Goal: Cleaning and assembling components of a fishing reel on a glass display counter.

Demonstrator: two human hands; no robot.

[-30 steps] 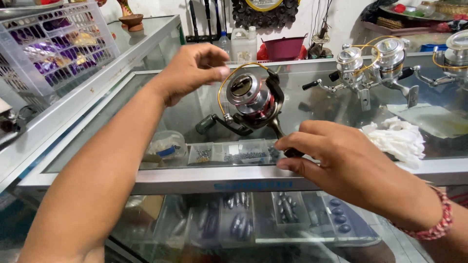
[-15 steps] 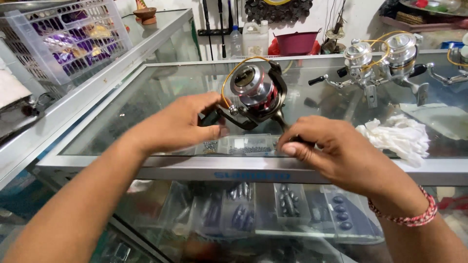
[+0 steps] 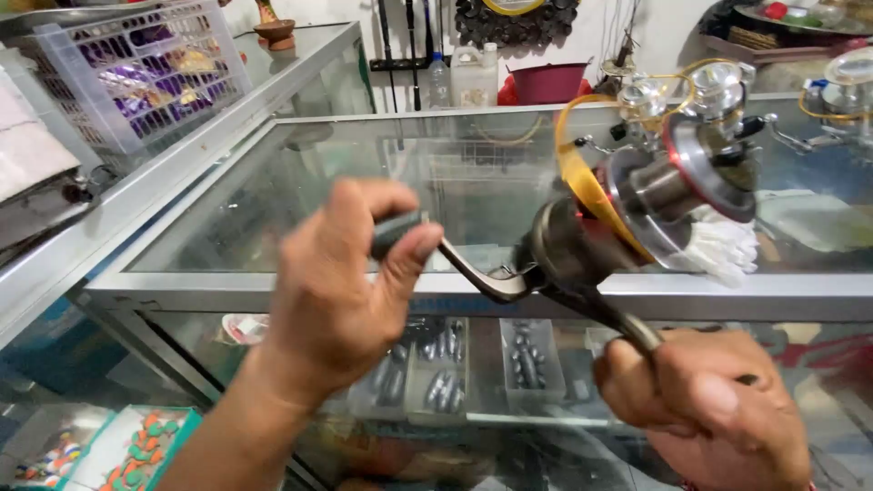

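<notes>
Left hand [image 3: 341, 300] is pinching the crank knob [image 3: 393, 232] of a fishing reel [image 3: 637, 209], fingers closed around it. Right hand [image 3: 705, 405] is gripping the reel's foot stem [image 3: 618, 323] in a closed fist, holding the reel up in the air above the glass bench [image 3: 436, 182], spool tilted up and to the right. Yellow line [image 3: 582, 177] is sitting on the spool. White cloth [image 3: 723, 250] is lying just behind. Judgement: cranking smoothly calls for a steady right fist and a light pinch on the knob, keeping line clear of the handle.
</notes>
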